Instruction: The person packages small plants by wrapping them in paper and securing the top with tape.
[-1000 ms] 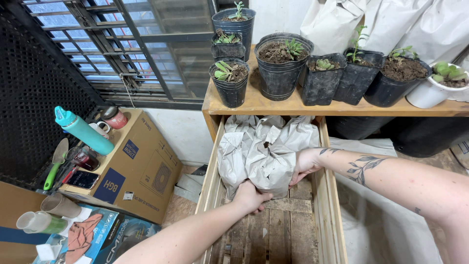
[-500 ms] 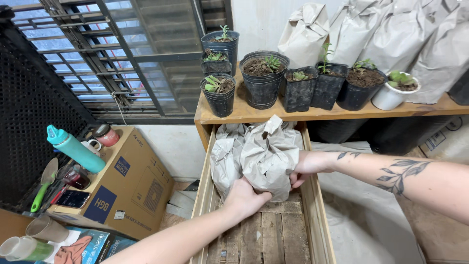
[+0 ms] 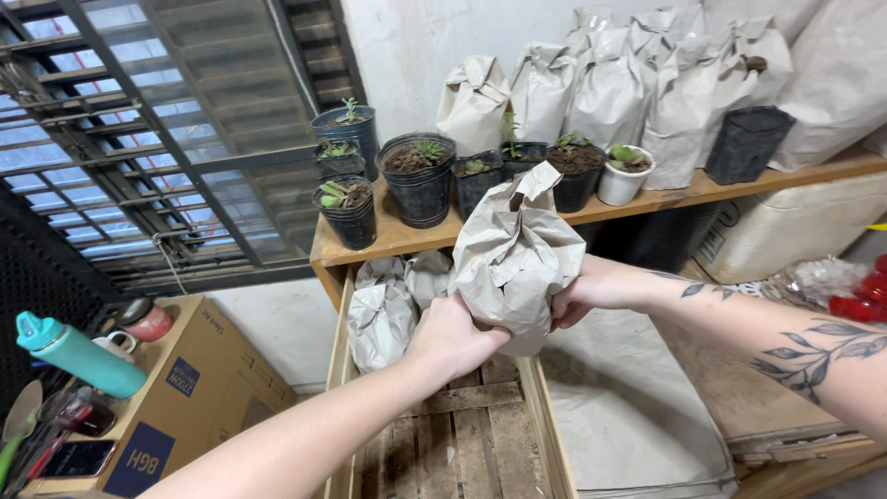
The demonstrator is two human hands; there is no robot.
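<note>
Hands clamp a crumpled paper-wrapped bundle (image 3: 517,254) from both sides, left hand (image 3: 453,337) and right hand (image 3: 591,288), each grip closed on it, above the wooden crate (image 3: 545,425).

Looks like a small plant nursery / potting & packing area, prob. a home backyard setup. Wooden shelf (image 3: 407,236) w/ black plastic pots (image 3: 420,185) of succulents, a white pot (image 3: 621,180), rows of paper-wrapped bundles (image 3: 610,88) behind. Wooden crate (image 3: 536,407) below w/ more wrapped bundles (image 3: 383,314). Barred window (image 3: 139,139), cardboard box (image 3: 199,388) w/ teal bottle (image 3: 78,356), rough floor.
</note>
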